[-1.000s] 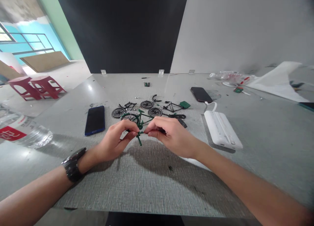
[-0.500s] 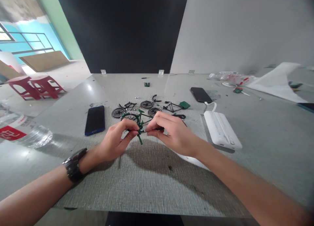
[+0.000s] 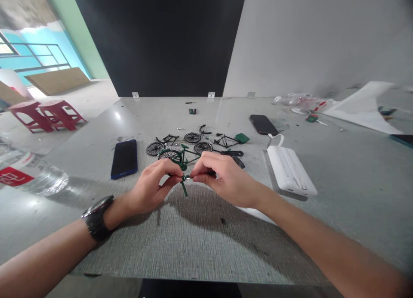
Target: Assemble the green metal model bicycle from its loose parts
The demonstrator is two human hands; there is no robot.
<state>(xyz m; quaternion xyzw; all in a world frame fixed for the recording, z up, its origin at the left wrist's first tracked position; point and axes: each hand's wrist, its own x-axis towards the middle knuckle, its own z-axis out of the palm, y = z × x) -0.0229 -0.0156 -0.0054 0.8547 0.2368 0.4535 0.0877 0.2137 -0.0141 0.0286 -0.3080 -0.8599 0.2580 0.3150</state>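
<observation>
My left hand [image 3: 158, 184] pinches a small green model-bicycle part [image 3: 184, 187] between thumb and fingertips; one thin arm of it points down toward me. From the other side, my right hand [image 3: 222, 177] grips a slim tool with a silver tip [image 3: 188, 177], which meets the green part. Most of that tool is hidden in my fingers, so its kind is unclear. Just beyond both hands lies a green model bicycle [image 3: 183, 153], partly covered by them. Around it are loose spoked wheels [image 3: 192, 137] and a black bicycle frame [image 3: 226, 141].
A blue-edged phone [image 3: 124, 159] lies left, near a water bottle [image 3: 32, 173]. To the right are a black phone [image 3: 263, 124] and a white power bank [image 3: 291, 169]. A green basket-like piece [image 3: 241, 138] and a tiny dark bit [image 3: 223, 221] lie on the grey table [image 3: 145, 246].
Both hands have shifted slightly toward me with the green part, which now sits a little lower. More of the black pieces behind my right hand shows.
</observation>
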